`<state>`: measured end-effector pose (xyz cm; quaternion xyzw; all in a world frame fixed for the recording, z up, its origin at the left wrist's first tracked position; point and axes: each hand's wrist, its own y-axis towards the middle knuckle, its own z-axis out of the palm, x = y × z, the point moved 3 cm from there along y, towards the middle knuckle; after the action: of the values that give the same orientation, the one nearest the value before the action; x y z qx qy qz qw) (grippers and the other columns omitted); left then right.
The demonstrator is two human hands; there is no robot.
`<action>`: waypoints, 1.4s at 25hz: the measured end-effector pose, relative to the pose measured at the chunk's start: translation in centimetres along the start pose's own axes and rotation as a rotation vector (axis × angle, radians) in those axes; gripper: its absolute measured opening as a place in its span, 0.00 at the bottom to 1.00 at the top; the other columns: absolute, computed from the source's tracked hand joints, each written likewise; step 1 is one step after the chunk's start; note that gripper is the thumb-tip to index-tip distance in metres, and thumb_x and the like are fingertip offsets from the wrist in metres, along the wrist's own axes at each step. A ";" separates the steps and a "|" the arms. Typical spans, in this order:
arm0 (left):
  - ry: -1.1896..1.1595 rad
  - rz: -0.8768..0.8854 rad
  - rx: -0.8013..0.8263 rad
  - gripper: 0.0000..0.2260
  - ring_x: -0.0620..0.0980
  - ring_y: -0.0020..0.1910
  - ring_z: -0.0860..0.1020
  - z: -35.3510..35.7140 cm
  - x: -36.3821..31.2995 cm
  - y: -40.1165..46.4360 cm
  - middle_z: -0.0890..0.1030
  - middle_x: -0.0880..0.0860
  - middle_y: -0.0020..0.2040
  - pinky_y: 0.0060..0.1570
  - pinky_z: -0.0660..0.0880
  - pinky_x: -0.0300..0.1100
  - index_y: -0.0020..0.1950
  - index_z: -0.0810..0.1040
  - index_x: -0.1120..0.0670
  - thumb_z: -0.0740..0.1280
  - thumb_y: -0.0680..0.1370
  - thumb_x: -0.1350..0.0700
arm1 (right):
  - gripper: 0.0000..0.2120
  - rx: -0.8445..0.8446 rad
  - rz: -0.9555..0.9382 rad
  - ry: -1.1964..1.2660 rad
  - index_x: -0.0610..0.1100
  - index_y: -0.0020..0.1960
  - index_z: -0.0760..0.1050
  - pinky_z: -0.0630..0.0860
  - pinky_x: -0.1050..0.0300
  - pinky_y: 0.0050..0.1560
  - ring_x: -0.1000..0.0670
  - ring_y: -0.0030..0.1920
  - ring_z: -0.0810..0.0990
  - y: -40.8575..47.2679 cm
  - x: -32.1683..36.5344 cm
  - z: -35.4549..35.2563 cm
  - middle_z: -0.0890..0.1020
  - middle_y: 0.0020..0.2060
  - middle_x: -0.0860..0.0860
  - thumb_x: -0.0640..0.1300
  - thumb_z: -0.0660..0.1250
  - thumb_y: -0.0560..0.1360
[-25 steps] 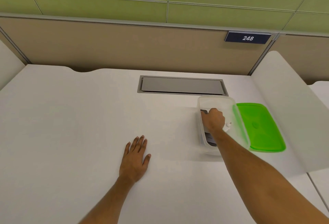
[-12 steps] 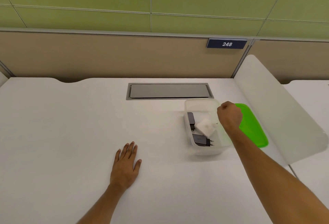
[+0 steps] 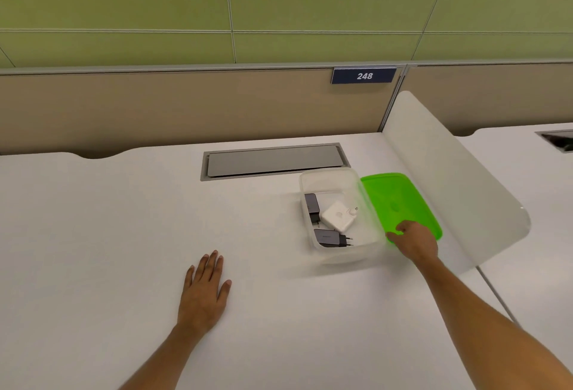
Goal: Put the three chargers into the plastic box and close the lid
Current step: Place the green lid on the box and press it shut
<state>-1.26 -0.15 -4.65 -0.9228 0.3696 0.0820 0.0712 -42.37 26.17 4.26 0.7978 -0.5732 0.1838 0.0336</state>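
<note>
A clear plastic box (image 3: 347,253) stands on the white desk, lid off. Inside lie a white charger (image 3: 336,216), a dark grey charger (image 3: 312,203) at the back left and another dark grey charger (image 3: 328,238) at the front. The green lid (image 3: 393,197) lies flat just right of the box. My right hand (image 3: 414,242) rests on the lid's near left corner, fingers curled over its edge. My left hand (image 3: 204,290) lies flat on the desk, fingers spread, well left of the box.
A grey cable hatch (image 3: 273,160) is set into the desk behind the box. A white curved divider (image 3: 459,191) rises right of the lid. A beige partition with a "248" sign (image 3: 363,76) closes the back.
My right hand left the box after letting go of the white charger, then moved right and down onto the green lid's near corner. The left hand stayed flat.
</note>
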 end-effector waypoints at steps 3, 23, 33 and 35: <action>0.006 0.005 -0.010 0.34 0.48 0.75 0.56 0.1 0.0 0.2 0.59 0.51 0.77 0.71 0.38 0.42 0.76 0.57 0.55 0.35 0.77 0.38 | 0.21 0.025 -0.023 -0.069 0.47 0.57 0.81 0.76 0.50 0.53 0.42 0.58 0.79 -0.5 -1.1 1.2 0.81 0.57 0.45 0.57 0.73 0.68; -0.149 0.035 -0.088 0.34 0.49 0.76 0.54 -2.5 -3.3 3.6 0.60 0.52 0.76 0.74 0.48 0.49 0.75 0.61 0.56 0.44 0.73 0.39 | 0.07 -0.345 -0.203 -0.058 0.37 0.45 0.76 0.73 0.46 0.43 0.36 0.43 0.79 -0.4 -0.1 -0.2 0.80 0.43 0.39 0.39 0.72 0.71; -0.408 0.125 -0.145 0.26 0.48 0.76 0.52 -7.3 -11.5 7.7 0.57 0.51 0.77 0.75 0.49 0.48 0.75 0.58 0.54 0.56 0.80 0.47 | 0.06 -0.632 -0.067 0.409 0.37 0.56 0.67 0.63 0.52 0.37 0.35 0.38 0.77 -1.7 4.7 -10.8 0.81 0.40 0.35 0.37 0.58 0.80; -0.487 0.131 -0.148 0.25 0.48 0.76 0.52 -8.6 -13.3 8.7 0.56 0.50 0.77 0.75 0.51 0.48 0.76 0.57 0.54 0.58 0.81 0.50 | 0.09 -0.691 -0.049 0.533 0.36 0.58 0.67 0.64 0.50 0.40 0.34 0.43 0.78 -2.6 5.6 -12.5 0.81 0.44 0.35 0.37 0.59 0.79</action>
<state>-15.98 0.91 5.83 -0.8526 0.3937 0.3329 0.0846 -41.58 25.37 18.17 0.6777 -0.5531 0.1799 0.4499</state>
